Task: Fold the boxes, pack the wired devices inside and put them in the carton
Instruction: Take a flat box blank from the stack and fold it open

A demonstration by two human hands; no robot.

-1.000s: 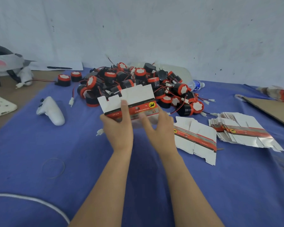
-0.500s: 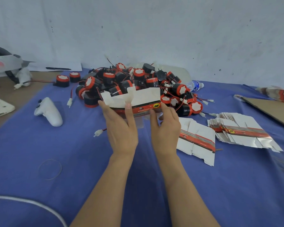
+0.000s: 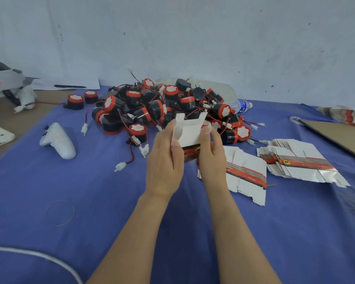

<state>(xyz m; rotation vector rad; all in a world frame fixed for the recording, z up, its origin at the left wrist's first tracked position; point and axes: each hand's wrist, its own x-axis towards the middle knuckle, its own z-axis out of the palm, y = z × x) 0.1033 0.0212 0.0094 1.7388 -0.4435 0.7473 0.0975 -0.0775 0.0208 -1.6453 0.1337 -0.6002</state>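
Between both hands I hold a small white box blank [image 3: 190, 133] with a red and black band, partly squared up, its top flaps standing open. My left hand [image 3: 165, 158] grips its left side, my right hand [image 3: 211, 155] grips its right side. Behind it lies a heap of black and red wired devices [image 3: 164, 107] with white plugs. A flat box blank [image 3: 247, 173] lies just right of my right hand, and a fanned stack of flat blanks [image 3: 295, 162] lies further right.
A white controller [image 3: 58, 141] lies at the left on the blue cloth [image 3: 90, 201]. A rubber band [image 3: 59, 210] and a white cord [image 3: 39, 257] lie near me. Brown cardboard [image 3: 336, 136] is at the right edge, a water bottle [image 3: 241, 104] behind the heap.
The box blank was flat and wide between my hands; now it is pressed narrower into a tube shape and held more upright. My hands have come closer together.
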